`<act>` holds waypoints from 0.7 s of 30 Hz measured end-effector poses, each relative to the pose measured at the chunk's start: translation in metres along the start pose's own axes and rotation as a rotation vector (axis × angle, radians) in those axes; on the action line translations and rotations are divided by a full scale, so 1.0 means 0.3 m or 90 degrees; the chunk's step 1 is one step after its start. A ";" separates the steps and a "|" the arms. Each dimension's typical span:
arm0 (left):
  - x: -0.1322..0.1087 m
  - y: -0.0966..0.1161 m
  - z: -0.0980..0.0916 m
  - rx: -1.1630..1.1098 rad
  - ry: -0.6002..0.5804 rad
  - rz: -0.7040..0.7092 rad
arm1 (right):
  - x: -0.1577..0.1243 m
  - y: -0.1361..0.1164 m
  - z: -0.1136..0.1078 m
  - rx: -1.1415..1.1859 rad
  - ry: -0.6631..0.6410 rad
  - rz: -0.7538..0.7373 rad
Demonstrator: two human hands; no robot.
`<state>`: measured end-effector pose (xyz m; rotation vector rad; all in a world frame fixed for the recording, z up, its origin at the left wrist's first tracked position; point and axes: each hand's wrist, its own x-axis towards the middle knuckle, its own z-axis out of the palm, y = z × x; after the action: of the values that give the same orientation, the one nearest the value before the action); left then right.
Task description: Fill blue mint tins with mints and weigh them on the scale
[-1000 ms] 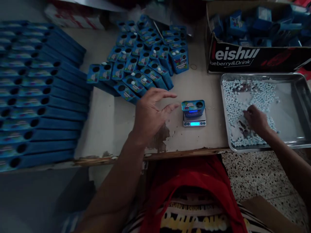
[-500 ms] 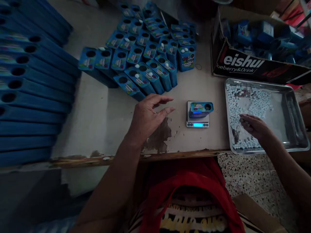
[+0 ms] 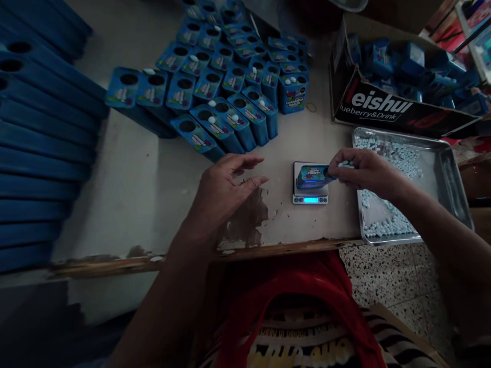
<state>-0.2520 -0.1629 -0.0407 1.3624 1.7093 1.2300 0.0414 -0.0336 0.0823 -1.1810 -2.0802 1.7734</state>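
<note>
A blue candy box [image 3: 311,175] with a round hole in its top rests on a small digital scale [image 3: 295,191] whose display is lit. Cupped around several pale candies [image 3: 346,164], my right hand [image 3: 362,168] has its fingertips at the box's hole. The scale's digits are too blurred to read. My left hand [image 3: 233,179] hovers over the table left of the scale, thumb and fingers apart, holding nothing. To the right, a metal tray [image 3: 456,179] contains many loose pale candies [image 3: 391,220], partly hidden by my right forearm.
Several blue boxes [image 3: 209,84] with holes stand in a group beyond my left hand, some with candies on top. Stacked long blue boxes [image 3: 46,153] fill the left side. A black carton [image 3: 383,105] of blue boxes sits behind the tray. The table's worn front edge [image 3: 268,249] is near me.
My right hand has moved left from the tray to the box on the scale, bringing candies. My left hand stays open in about the same place. The view has shifted slightly.
</note>
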 end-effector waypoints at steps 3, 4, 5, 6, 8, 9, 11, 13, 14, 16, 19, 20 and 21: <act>0.004 -0.007 -0.005 -0.009 -0.004 -0.001 | 0.023 0.007 -0.004 -0.151 0.032 -0.056; 0.007 -0.009 -0.004 -0.012 -0.002 0.001 | 0.027 0.011 -0.006 -0.189 0.043 -0.074; 0.009 -0.010 -0.003 -0.014 0.000 0.002 | 0.030 0.013 -0.007 -0.219 0.049 -0.084; 0.011 -0.011 -0.001 -0.014 0.003 0.004 | 0.031 0.016 -0.007 -0.241 0.052 -0.088; 0.014 -0.013 0.003 -0.012 0.006 0.007 | 0.033 0.017 -0.002 -0.262 0.056 -0.085; 0.015 -0.012 0.005 -0.011 0.008 0.008 | 0.032 0.016 0.001 -0.257 0.057 -0.085; 0.013 -0.009 0.007 -0.012 0.008 0.005 | 0.027 0.012 0.003 -0.206 0.058 -0.075; 0.009 -0.004 0.005 -0.018 0.006 -0.001 | 0.015 0.014 -0.012 -0.083 0.073 -0.042; 0.007 0.000 0.002 -0.020 0.002 -0.005 | 0.007 0.020 -0.028 0.001 0.096 -0.021; 0.001 0.005 -0.004 -0.017 -0.005 -0.009 | -0.016 0.052 -0.077 0.190 0.180 0.014; -0.004 0.006 -0.008 -0.005 0.001 0.000 | -0.071 0.150 -0.170 0.423 0.377 0.065; -0.004 0.006 -0.006 -0.004 0.003 0.002 | -0.095 0.193 -0.198 0.470 0.451 0.098; -0.002 0.006 -0.002 -0.004 0.001 0.001 | -0.122 0.236 -0.220 0.505 0.515 0.138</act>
<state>-0.2517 -0.1638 -0.0388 1.3596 1.7043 1.2368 0.1368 -0.0083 0.0507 -1.5001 -0.7245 1.5416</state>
